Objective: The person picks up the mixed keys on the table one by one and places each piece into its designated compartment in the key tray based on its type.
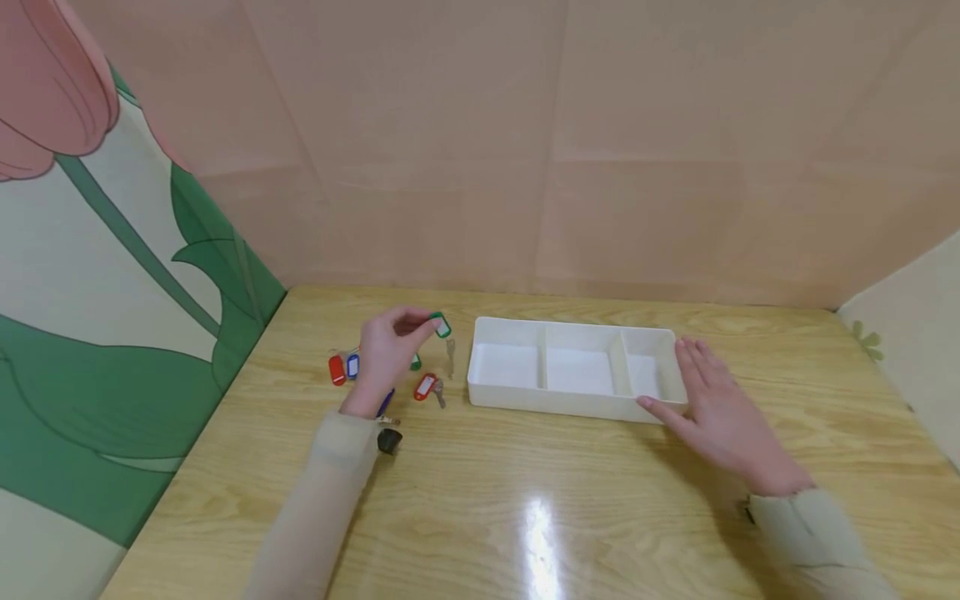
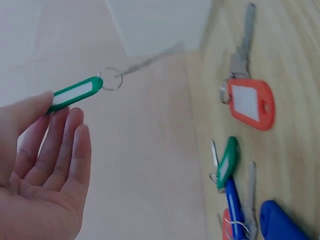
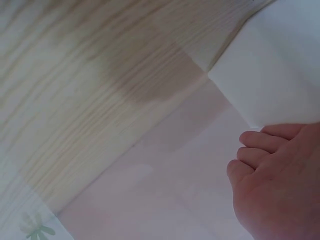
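My left hand (image 1: 386,352) pinches a green key tag (image 2: 76,95) between thumb and forefinger, above the table and left of the box. From the tag's ring (image 2: 111,79) hangs a key (image 1: 451,357), blurred in the left wrist view. A white box (image 1: 555,402) with three compartments stands on the table. My right hand (image 1: 723,425) rests on its right end, thumb on the front wall and straight fingers along the side. Below the left hand lie a red key tag (image 1: 425,386) with a key, another green tag (image 2: 228,162) and blue tags (image 1: 352,367).
Another red tag (image 1: 337,371) lies at the left of the tags. A small black object (image 1: 389,441) is beside the left sleeve. A pinkish cloth (image 1: 525,167) hangs behind the wooden table (image 1: 465,508), and a printed flower sheet (image 1: 127,400) covers the left side.
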### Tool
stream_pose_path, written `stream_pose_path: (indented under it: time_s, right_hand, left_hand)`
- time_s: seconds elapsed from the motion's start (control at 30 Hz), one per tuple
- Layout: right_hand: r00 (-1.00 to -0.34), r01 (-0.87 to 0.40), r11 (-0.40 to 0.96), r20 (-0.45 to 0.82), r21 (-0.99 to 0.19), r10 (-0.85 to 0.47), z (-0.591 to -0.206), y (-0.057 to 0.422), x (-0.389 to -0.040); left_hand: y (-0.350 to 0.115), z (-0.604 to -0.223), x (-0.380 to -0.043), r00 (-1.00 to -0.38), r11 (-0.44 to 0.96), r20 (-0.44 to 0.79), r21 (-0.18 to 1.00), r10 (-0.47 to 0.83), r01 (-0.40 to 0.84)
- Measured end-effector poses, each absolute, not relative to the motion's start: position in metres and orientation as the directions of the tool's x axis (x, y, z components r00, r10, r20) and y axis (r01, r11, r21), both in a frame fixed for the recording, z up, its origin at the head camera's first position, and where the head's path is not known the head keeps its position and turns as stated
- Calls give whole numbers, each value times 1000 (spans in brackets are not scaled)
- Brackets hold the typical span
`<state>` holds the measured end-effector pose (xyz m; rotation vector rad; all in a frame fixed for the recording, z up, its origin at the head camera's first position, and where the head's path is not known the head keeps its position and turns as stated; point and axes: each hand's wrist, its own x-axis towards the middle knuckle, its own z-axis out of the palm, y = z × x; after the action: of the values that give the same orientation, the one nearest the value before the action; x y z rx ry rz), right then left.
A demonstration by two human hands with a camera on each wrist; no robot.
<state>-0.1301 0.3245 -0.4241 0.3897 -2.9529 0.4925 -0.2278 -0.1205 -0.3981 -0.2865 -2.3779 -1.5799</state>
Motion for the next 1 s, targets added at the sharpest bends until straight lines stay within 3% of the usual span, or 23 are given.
stream_pose_path:
  time_s: [0.37,1.0]
  right_hand:
    - [-954,-286,915,177,-285,-243,-425,323,-131]
    - [-948,-294,924,199,-243,-249,-425,322,-130]
  left_hand:
    - [-113,-382,-216,-940,295,340,901,-23,319]
    - [-91,-361,-194,-911,196,411,892,20,407]
